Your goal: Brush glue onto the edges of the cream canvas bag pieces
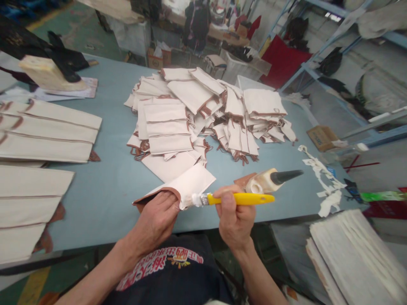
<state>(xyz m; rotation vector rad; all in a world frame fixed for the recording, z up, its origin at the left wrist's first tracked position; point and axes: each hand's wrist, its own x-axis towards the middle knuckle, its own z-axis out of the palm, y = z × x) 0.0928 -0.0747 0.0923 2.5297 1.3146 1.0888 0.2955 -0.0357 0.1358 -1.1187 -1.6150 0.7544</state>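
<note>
While the left hand [159,216] reaches into the dark, brown-edged mouth of a white pouch [193,182], its fingers close together and partly hidden, the right hand [233,216] pinches the yellow handle of a brush [243,199] between thumb and fingers. Whether the left fingertips grip the cloth cannot be told. The pouch lies near the middle of the table [121,203], and the bristles, coated white, meet the right corner of its mouth; the step in hand looks like brushing a white substance onto that edge. Such a stroke calls for the mouth held steady and the bristles kept off the clean front. Near right, thick pale sheets [356,254] lie stacked beside the table. Just beyond the right hand, a pale container [262,182] with a black tapered end leans over a brown piece [244,180], crowding the brush's handle side. To the left, more pouches [47,144] lie in overlapping rows; to the right are torn white strips [330,203]. Farther off, a loose heap of pouches [168,114] limits room beyond the worked one, with a small carton [322,137] at far right and a pale block [52,72] at far left.
</note>
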